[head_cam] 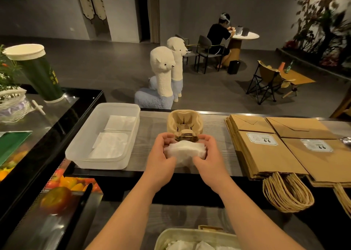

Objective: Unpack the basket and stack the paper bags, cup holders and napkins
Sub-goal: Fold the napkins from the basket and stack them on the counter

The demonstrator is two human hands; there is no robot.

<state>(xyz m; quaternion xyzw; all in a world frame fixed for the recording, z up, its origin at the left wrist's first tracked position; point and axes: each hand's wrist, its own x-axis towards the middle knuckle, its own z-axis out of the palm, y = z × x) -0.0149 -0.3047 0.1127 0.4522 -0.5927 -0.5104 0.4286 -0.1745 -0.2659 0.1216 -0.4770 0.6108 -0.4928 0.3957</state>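
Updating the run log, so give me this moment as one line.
left hand: grips napkin stack | right hand: grips napkin stack | cup holders: stacked beyond hands | paper bags: two piles, right | tub: napkins inside

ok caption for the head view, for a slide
Left hand and right hand hold a napkin stack before the cup holders, tub at left, paper bags at right.
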